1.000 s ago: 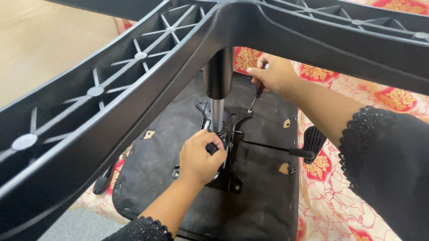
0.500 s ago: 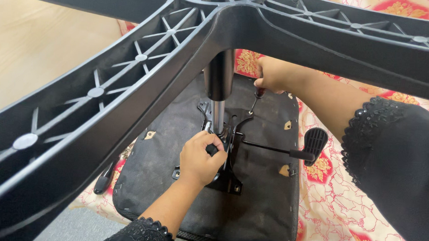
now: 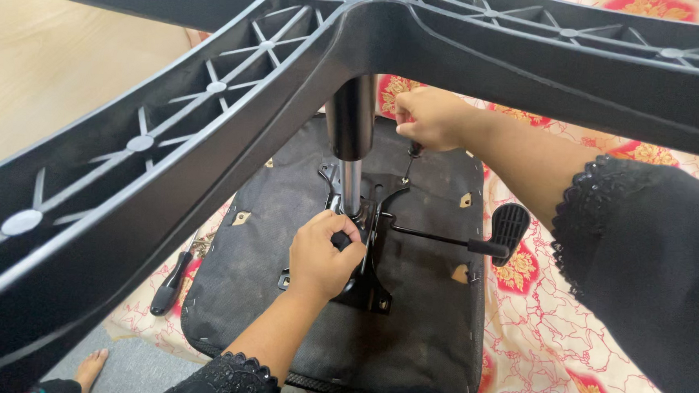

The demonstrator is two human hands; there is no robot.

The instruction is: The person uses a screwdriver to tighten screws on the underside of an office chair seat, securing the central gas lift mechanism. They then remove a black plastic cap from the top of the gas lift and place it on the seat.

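Fastening the mechanism plate [image 3: 363,244] to the upturned seat base [image 3: 407,325]: left hand [image 3: 323,254] clenched on the plate's knob beside the gas cylinder [image 3: 350,141]; right hand [image 3: 431,117] grips a screwdriver [image 3: 411,161] just behind the cylinder; next, steady downward turning

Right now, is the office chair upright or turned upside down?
Upside down: the seat lies underside up on the patterned cloth, and the star base is above it.

Floor: pale wood-look boards [image 3: 49,58] at 10 o'clock, evenly lit, no hard shadows. Grey floor patch [image 3: 114,367] at 7 o'clock. Cream cloth with red and gold flower print [image 3: 563,339] spread from 4 o'clock up to 1 o'clock, creased. No walls, windows or furniture visible. Light soft, diffuse, source not seen.
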